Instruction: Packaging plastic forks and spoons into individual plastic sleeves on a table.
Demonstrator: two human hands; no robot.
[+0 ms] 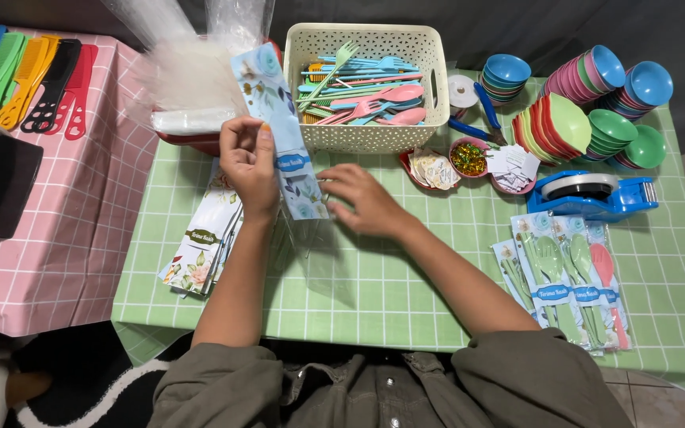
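While gripping a floral card [279,127], left hand [249,162] raised, right hand [362,198] flat.

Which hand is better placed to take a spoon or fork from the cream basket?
Probably the right hand: it rests open on the green checked cloth, just below the cream basket of cutlery. The left hand is pinching the blue floral card, so it is occupied.

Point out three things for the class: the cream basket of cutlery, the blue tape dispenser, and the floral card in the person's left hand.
cream basket [374,136]: head view, front wall.
blue tape dispenser [596,202]: head view, blue body.
floral card [267,95]: head view, upper part.
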